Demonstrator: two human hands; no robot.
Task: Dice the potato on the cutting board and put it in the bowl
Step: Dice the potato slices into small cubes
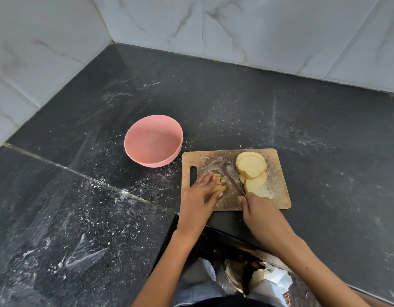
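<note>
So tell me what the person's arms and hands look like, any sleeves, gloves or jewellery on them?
Both forearms are bare right down to the frame's lower edge, with no sleeves showing. The left hand and right hand wear no gloves, and no rings, bracelets or watch are visible.

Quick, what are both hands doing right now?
Left hand: fingers curled over the cut potato pieces, holding them on the cutting board.
Right hand: gripping the knife.
</note>
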